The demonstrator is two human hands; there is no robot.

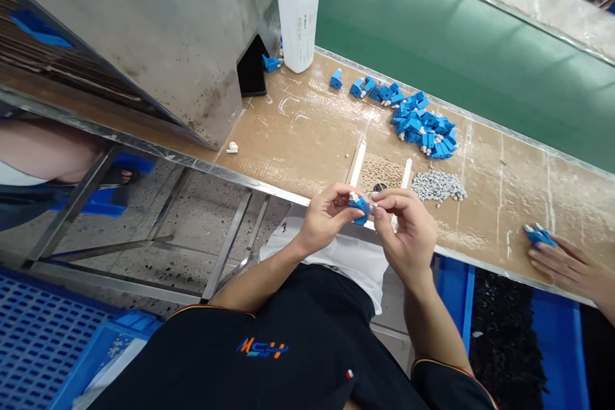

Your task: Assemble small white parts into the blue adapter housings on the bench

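Near the table's front edge, my left hand (329,218) is closed on a blue plastic part (359,210) with a white piece on top. My right hand (406,227) meets it from the right, thumb and forefinger pinching a small pale piece (373,205) against the part's side. The fingertips partly hide where the two touch. Just beyond my hands lies a brown perforated board (382,170) between two white strips, with a small dark round object (379,187) on it. A pile of small grey pieces (437,186) sits right of the board.
Many similar blue parts (423,125) are heaped at the table's far edge. A white bottle (298,19), a black phone (253,70) and a metal box (192,32) stand at left; white earbuds (232,148) lie nearby. At right, another person's hand (567,266) touches blue parts.
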